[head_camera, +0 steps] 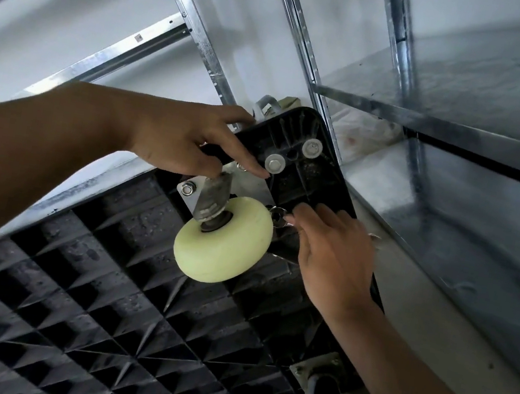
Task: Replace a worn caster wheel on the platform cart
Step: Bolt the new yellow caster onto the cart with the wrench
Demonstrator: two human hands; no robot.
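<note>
Metal rack (309, 51) stands behind. Black cart (100, 291) tipped up, bumpy bottom faces you. Pale wheel (227, 242) sits near cart's top corner, held in grey bracket (215, 193). Your left hand (189, 138) lies on cart beside bracket, fingers straight, holding nothing. Your right hand (335, 253) just right of wheel, fingertips at small shiny part (278, 215); can't tell if gripping. Two round grey washers (275, 163) near left fingertips.

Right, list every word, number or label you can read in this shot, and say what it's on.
No readable text anywhere.
Small dark square mark on the galvanised steel shelf rail: too small and blurred to read.
Pale cream caster wheel and black ribbed plastic cart underside: no print visible.
</note>
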